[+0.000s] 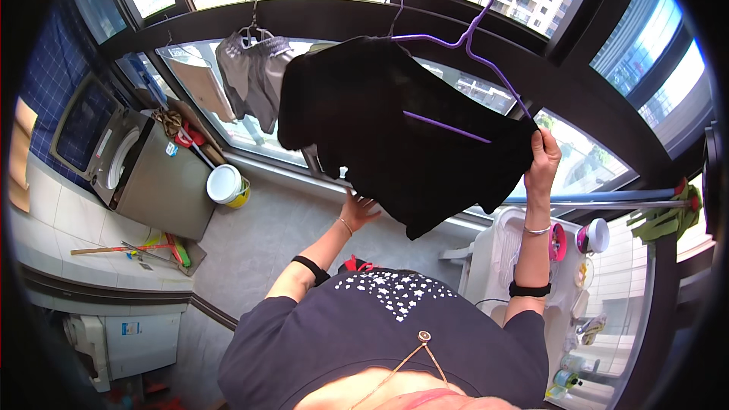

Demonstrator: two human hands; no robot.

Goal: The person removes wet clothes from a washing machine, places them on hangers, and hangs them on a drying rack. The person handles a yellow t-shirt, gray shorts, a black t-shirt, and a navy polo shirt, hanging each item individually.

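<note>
A black short-sleeved garment hangs spread out on a purple clothes hanger in front of the windows. The hanger's hook points up, and its lower bar shows through the neck opening. My right hand pinches the garment's right shoulder at the hanger's end. Below the garment's lower edge, my left hand has its fingers spread, partly behind the cloth; nothing is seen held in it. Grey garments hang on another hanger to the left, beside a beige cloth on a hanger.
At left stands a washing machine with its lid up, a white-lidded bucket beside it. A white sink is at right, with mop poles across its far end. A broom lies at lower left.
</note>
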